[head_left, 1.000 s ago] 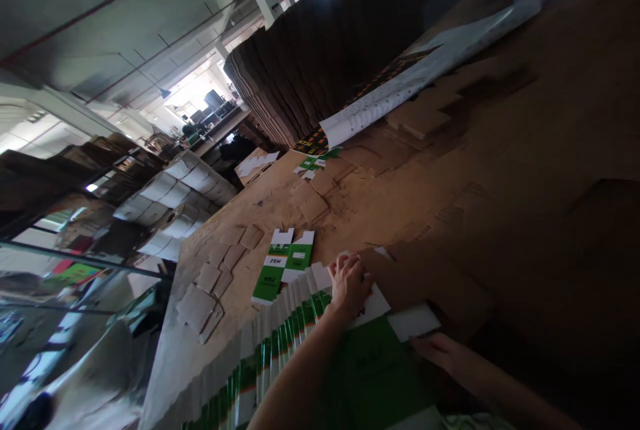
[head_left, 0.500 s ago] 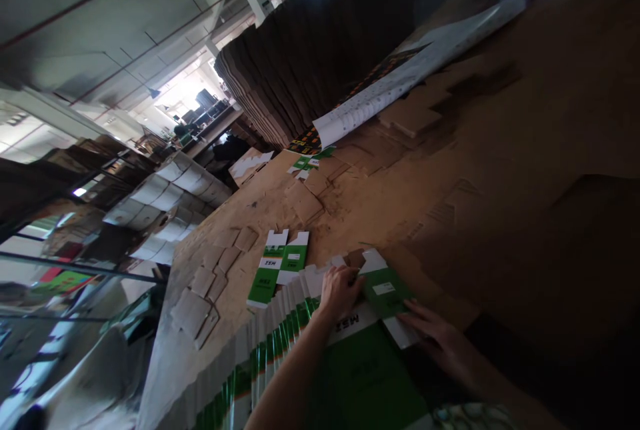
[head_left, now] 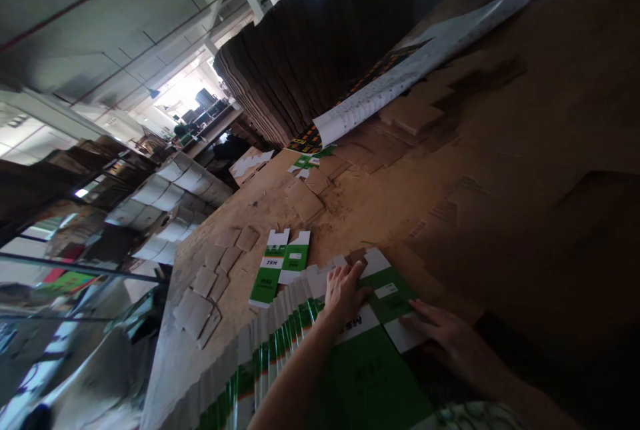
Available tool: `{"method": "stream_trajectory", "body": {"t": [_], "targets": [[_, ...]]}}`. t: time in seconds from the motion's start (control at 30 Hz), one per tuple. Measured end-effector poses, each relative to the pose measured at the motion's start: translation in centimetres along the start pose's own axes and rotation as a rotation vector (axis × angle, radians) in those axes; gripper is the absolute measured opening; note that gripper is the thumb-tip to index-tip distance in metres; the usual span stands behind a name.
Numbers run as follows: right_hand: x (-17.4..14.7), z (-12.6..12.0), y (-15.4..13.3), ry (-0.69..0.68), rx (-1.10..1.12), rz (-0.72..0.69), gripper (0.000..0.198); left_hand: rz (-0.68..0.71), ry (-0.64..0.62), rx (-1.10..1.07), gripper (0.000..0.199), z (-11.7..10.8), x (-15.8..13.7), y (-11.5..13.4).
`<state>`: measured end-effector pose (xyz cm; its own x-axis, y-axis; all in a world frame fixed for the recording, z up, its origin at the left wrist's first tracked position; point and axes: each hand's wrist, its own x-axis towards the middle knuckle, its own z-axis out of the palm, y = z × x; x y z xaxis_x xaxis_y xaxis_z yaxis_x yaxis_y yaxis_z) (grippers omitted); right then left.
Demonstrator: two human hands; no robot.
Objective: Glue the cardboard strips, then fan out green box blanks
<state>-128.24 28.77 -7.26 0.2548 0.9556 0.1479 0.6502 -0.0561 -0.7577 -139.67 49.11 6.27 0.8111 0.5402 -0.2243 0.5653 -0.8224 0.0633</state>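
A flat green-and-white printed carton blank (head_left: 385,373) lies in front of me, with cut flaps at its far end and dark lettering. My left hand (head_left: 343,291) rests on its upper left part, fingers stretched out over the white flaps and the thumb apart. At the carton's right edge, my right hand (head_left: 445,333) has its fingers extended, fingertips touching the green and white side panel; its lower part is in shadow. To the left, a fanned row of similar blanks (head_left: 270,351) stands overlapped, partly hidden behind my left forearm.
Another green-and-white blank (head_left: 266,277) lies flat beyond the row. Brown cardboard scraps (head_left: 204,281) are scattered on the worn table (head_left: 173,357). Further back are a curled printed sheet (head_left: 370,107) and a tall cardboard stack (head_left: 280,83). White rolls or boxes (head_left: 170,193) stand beyond the left edge.
My left hand's fingers have straightened and spread from a more curled position over the flaps. My right hand stays by the carton's right edge, shifted very slightly.
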Motion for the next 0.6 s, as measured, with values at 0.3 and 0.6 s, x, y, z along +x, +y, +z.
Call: {"method": "stream_trajectory", "body": {"t": [0.3,0.6], "targets": [[-3.5,-6.3,5.5,0.344,-0.572,0.256,0.056,-0.029,0.012,-0.039,0.020,-0.3,0.6,0.4],[1.9,-10.7,-3.4,0.256,0.450,0.358,0.059,-0.139,0.078,-0.286,0.047,-1.4,2.2,-0.3]]}}
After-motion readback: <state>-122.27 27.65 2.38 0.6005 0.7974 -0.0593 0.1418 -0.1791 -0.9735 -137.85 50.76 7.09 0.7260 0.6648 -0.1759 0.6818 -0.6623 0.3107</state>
